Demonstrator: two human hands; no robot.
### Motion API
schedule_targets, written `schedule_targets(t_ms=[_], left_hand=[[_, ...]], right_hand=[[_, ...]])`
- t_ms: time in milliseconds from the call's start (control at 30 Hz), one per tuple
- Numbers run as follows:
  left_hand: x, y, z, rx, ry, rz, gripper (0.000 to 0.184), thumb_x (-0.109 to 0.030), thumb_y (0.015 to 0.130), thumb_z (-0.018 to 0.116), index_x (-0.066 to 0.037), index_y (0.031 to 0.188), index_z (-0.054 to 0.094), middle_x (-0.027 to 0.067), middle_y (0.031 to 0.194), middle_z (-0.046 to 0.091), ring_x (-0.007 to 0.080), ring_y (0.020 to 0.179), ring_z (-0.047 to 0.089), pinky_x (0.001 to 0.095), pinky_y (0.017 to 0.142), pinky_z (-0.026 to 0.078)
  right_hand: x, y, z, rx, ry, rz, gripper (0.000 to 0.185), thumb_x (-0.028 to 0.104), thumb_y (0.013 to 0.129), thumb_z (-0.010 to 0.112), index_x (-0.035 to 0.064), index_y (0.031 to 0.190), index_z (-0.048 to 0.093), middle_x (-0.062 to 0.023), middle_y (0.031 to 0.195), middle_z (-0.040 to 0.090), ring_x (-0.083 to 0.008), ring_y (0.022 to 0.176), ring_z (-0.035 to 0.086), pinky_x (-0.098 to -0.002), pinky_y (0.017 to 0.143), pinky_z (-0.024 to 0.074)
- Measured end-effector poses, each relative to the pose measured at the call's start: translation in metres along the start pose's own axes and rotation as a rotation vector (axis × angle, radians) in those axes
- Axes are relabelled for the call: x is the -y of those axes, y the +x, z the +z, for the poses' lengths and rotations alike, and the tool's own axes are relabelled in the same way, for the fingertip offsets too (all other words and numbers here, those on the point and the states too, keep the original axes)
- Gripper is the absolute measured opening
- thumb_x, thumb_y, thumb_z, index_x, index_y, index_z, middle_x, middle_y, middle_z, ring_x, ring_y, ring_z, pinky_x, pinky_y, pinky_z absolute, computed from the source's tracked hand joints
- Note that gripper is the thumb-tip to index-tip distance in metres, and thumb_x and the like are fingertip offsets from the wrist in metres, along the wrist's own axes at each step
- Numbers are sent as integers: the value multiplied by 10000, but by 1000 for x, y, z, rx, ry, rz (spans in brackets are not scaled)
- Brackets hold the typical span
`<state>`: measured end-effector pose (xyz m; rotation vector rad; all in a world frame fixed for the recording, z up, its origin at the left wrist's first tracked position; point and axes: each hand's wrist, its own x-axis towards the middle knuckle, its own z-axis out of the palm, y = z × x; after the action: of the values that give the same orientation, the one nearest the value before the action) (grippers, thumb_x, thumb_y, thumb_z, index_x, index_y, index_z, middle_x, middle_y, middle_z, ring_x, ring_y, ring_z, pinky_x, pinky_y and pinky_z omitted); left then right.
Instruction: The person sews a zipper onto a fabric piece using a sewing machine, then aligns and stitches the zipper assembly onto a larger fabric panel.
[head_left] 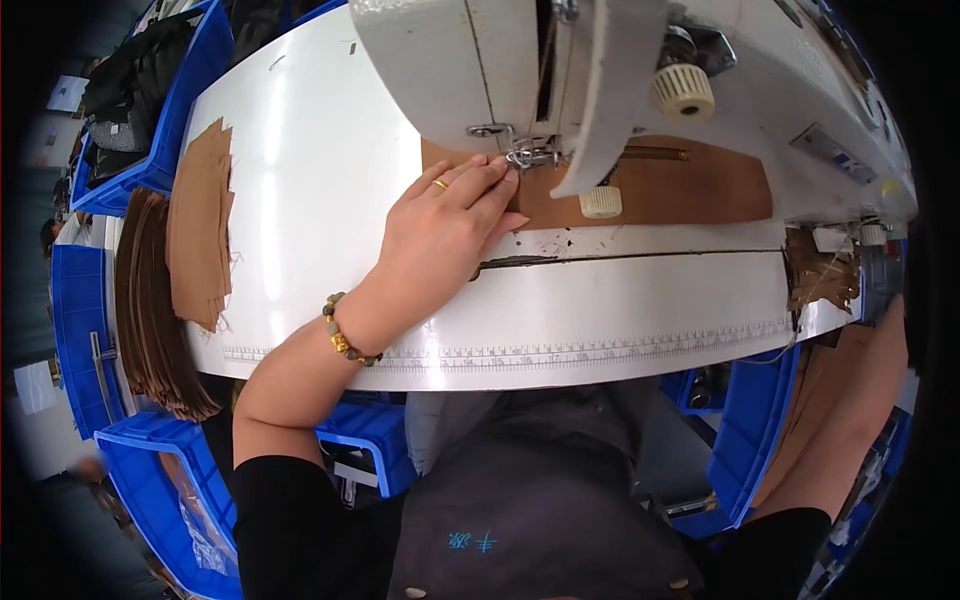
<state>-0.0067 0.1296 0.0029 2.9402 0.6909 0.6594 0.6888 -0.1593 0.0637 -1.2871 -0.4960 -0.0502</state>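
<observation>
My left hand (pixel 445 215) lies on a brown leather-like piece (pixel 690 195), beside the sewing machine's presser foot (pixel 530 156). Its fingers are stretched out and close together, the tips right at the foot. A ring and a beaded bracelet (pixel 345 335) are on this hand and wrist. The brown piece runs under the needle area to the right and has a narrow, zipper-like slot (pixel 655 153) near its far edge. Of my right arm, the forearm (pixel 850 430) shows at the right, reaching past the table's end; the hand itself is lost in the dark edge.
The white sewing machine (pixel 450 60) stands over the table (pixel 310 180). Stacked brown pieces (pixel 200 225) and darker strips (pixel 150 300) lie at the left. Brown scraps (pixel 820 270) hang at the right end. Blue bins (pixel 160 440) surround the table; a ruler strip (pixel 500 355) follows its front edge.
</observation>
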Motion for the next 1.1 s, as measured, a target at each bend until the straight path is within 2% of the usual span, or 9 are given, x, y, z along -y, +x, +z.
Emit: schedule_targets(t_ms=[433,500,700,833,900,933,1000,1033,1100], left_hand=[[-1,0,1,-19,26,6,345,-280,921,760,-35,1165,765,104,1237,739,268,1196,699,432,1034,553],[-1,1,1,-58,34,18,337,-249,904,782,-74,1191,773,50,1179,744,273,1093,701,371,923,565],[-1,0,1,-40,13,-15,330,-257,907,781,-68,1178,771,46,1173,754,261,1037,719,369,903,571],[-2,-2,3,-26,9,-13,328,-257,903,768,-36,1145,761,99,1215,742,263,1175,700,405,1003,563],[-4,-3,5,-99,38,122,294,-228,877,801,-47,1108,774,70,1171,760,235,1048,724,359,866,573],[-8,-2,6,-105,43,128,294,-228,877,801,-47,1108,774,70,1171,760,235,1048,724,359,866,573],[-23,2,11,-103,12,299,388,-253,885,789,-25,1195,732,102,1288,718,243,1120,711,360,878,568],[-33,9,14,-109,15,298,388,-253,885,789,-25,1195,732,102,1288,718,243,1120,711,360,878,568],[-55,27,23,0,-7,192,575,-379,919,748,-2,1341,644,135,1419,639,300,1224,669,392,905,569]], right_hand=[[6,-20,18,-61,99,66,383,252,1114,511,-13,1380,584,-168,1449,601,-308,1330,574,-473,1150,449],[4,-22,22,-78,130,85,380,250,1114,511,-11,1382,582,-169,1455,597,-313,1335,570,-480,1155,446],[-2,-26,39,-146,244,147,374,243,1115,508,-6,1386,573,-174,1472,585,-326,1349,560,-499,1170,436],[-8,-43,46,-210,303,137,370,244,1112,516,0,1385,563,-182,1497,566,-348,1358,553,-532,1187,422],[-12,-38,37,-114,342,159,384,235,1112,516,9,1421,545,-171,1527,540,-338,1358,553,-524,1193,417],[-9,-39,37,-83,357,164,390,232,1112,516,12,1433,539,-167,1537,531,-335,1358,554,-521,1194,416],[0,-45,42,-103,322,218,374,215,1116,503,21,1428,574,-150,1494,581,-316,1363,557,-494,1174,424],[7,-51,45,-99,325,214,374,215,1116,503,21,1428,574,-150,1494,581,-316,1363,557,-494,1174,424],[24,-68,49,-273,-260,121,332,162,1113,488,12,1359,653,-137,1374,674,-282,1291,612,-473,1131,444]])
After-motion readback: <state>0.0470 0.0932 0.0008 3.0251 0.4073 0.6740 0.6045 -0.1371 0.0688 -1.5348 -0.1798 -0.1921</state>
